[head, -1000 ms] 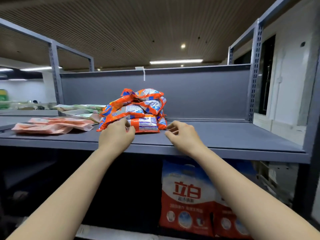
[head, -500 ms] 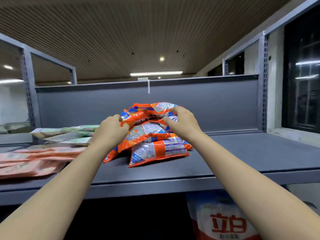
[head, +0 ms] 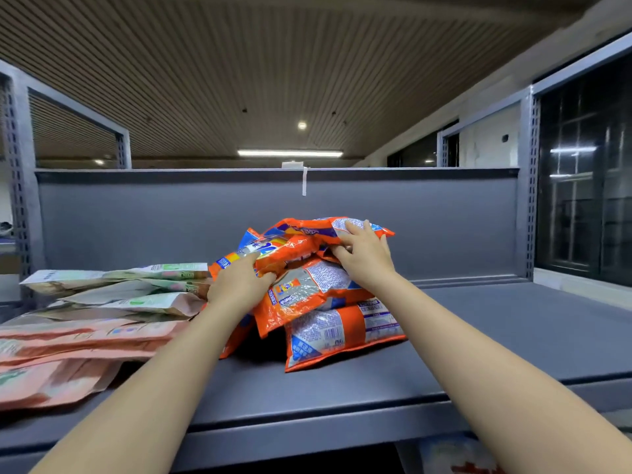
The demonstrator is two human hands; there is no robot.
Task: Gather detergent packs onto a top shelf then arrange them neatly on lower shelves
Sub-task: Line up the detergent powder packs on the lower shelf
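A loose pile of several orange detergent packs (head: 307,295) lies on the grey top shelf (head: 496,336), near its middle. My left hand (head: 239,285) grips the left edge of an upper orange pack (head: 287,248). My right hand (head: 366,254) holds the right side of the topmost packs, fingers over the top pack and thumb tucked under it. The bottom pack (head: 342,333) lies flat on the shelf, label up.
Flat pink pouches (head: 68,354) and pale green pouches (head: 130,289) are stacked at the shelf's left. A grey back panel (head: 171,220) closes the rear. Perforated uprights (head: 530,186) stand at the right and left. A white detergent bag (head: 458,456) shows below the shelf edge.
Both hands went from the shelf's front edge up onto the orange pile and took hold of its upper packs. The view has come closer and higher.
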